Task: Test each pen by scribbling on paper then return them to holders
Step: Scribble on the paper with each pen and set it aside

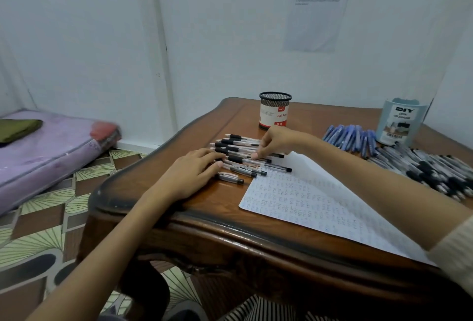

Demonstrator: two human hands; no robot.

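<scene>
Several clear pens with black grips (244,153) lie in a loose row on the wooden table (158,208), left of a squared paper sheet (304,201) covered in small scribbles. My left hand (190,173) rests flat, its fingertips touching the left ends of those pens. My right hand (275,141) reaches over the row and its curled fingers pinch the pens near their middle. A black mesh pen holder (274,110) with a red and white label stands behind the row. A light blue desk organizer (400,122) stands at the back right.
A heap of blue pens (352,136) lies left of the organizer and a larger heap of black pens (430,167) spreads along the right edge. A purple mattress (48,151) lies on the patterned floor at left. White walls stand close behind the table.
</scene>
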